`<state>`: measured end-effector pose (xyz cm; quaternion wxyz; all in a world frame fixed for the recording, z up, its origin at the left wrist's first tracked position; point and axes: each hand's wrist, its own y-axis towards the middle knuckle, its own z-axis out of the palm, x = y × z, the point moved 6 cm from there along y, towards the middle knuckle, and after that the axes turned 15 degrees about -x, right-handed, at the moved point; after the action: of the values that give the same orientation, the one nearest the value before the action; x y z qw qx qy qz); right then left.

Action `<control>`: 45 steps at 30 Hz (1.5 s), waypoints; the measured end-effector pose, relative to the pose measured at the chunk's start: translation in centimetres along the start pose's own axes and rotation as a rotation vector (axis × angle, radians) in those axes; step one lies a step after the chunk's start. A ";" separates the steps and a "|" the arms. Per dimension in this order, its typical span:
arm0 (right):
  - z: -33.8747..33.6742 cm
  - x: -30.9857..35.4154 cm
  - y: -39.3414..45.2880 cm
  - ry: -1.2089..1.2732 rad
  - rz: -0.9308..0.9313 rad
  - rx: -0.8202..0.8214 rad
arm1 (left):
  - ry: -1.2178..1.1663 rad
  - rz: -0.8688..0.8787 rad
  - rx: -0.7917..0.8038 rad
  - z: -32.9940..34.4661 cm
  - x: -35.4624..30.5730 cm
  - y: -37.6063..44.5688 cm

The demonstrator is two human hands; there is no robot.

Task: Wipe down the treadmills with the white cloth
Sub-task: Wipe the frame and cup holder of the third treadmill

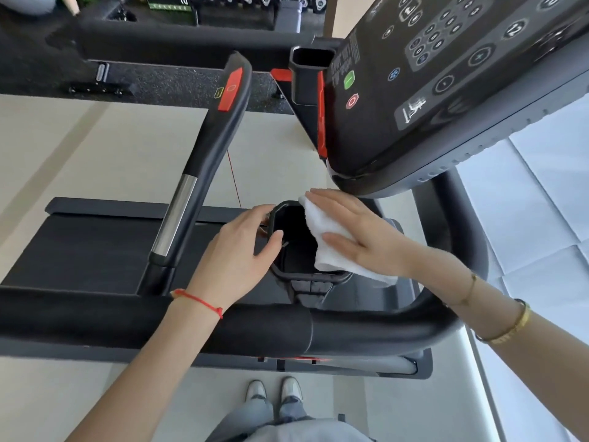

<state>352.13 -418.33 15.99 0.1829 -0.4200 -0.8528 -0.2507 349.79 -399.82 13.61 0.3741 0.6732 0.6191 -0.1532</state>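
the white cloth (331, 240) lies over the right rim of the treadmill's black cup holder (296, 275), part of it hanging inside. the right hand (357, 231) presses flat on it, fingers straight. the left hand (242, 250) grips the holder's left rim, thumb curled over the edge. the console (446, 90) sits just above, a padded handlebar (159, 323) below the arms
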 end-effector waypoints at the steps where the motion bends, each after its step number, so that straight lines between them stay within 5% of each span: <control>1: 0.1 0.0 0.6 -0.042 -0.033 0.025 | -0.007 -0.005 -0.005 0.0 0.0 0.0; 9: 3.2 1.9 4.9 -0.567 -0.242 0.069 | 0.032 -0.037 -0.036 -0.5 0.1 -0.3; 15: 0.5 -0.5 1.1 -0.173 0.023 0.138 | 0.026 -0.054 -0.010 -0.2 0.4 -0.3; 21: 0.1 -0.3 1.0 -0.061 0.033 0.076 | 0.017 -0.051 -0.006 -0.1 0.4 -0.2; 31: 1.7 0.7 3.6 -0.409 -0.089 0.057 | 0.007 -0.059 0.007 -0.2 0.0 -0.1; 36: 0.8 0.3 2.9 -0.245 -0.023 0.021 | 0.002 -0.064 0.009 -0.2 -0.1 -0.1; 45: 3.4 1.6 5.4 -0.531 -0.250 0.098 | 0.021 -0.054 -0.017 -0.4 -0.2 -0.2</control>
<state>355.21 -412.51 15.59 -0.0588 -0.3532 -0.9271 -0.1110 349.50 -399.76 13.96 0.3691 0.6546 0.6422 -0.1511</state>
